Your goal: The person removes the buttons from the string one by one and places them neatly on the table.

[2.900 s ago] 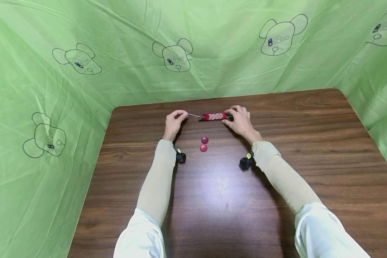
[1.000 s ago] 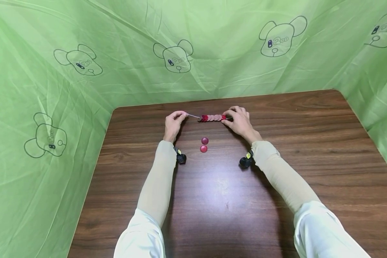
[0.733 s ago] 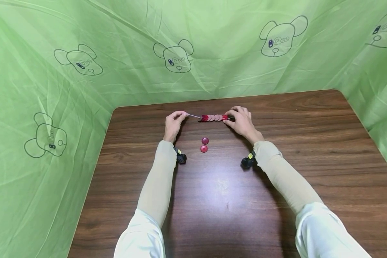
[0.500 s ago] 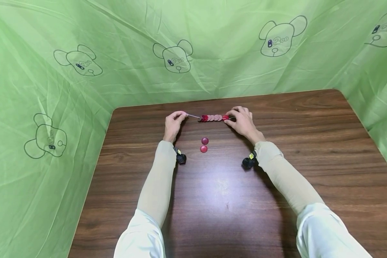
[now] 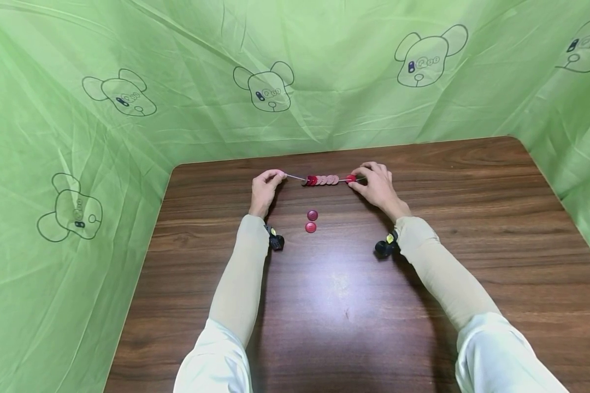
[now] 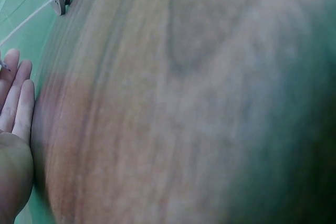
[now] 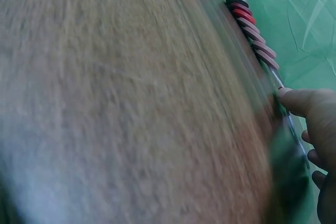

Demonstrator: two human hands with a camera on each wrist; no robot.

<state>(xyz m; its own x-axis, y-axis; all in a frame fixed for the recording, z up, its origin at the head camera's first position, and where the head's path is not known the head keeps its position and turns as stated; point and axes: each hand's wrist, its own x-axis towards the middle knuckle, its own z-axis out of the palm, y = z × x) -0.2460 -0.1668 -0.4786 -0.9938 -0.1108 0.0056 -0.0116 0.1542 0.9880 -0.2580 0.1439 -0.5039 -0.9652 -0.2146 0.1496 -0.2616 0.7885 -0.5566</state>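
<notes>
Several buttons (image 5: 324, 180), dark, red and pink, overlap in a row on a thin pale string (image 5: 295, 177) near the table's back edge. My left hand (image 5: 264, 189) pinches the string's left end between thumb and fingertips; in the left wrist view the other fingers (image 6: 23, 106) lie fairly straight. Beyond the right end of the row, my right hand (image 5: 377, 187) pinches a red button (image 5: 350, 178) on the string, a short gap away from the pink ones. The right wrist view shows the thumb (image 7: 302, 101) covering most of that button.
Two loose buttons, one maroon (image 5: 312, 215) and one red (image 5: 311, 227), lie flat on the wooden table (image 5: 334, 327) in front of the row. A green cloth (image 5: 324, 82) with bear drawings hangs behind and at both sides. Each wrist wears a small black camera (image 5: 384, 248).
My right hand has moved right, drawing the red button along the string away from the pink ones, so bare string now shows between them. The left hand has stayed in place.
</notes>
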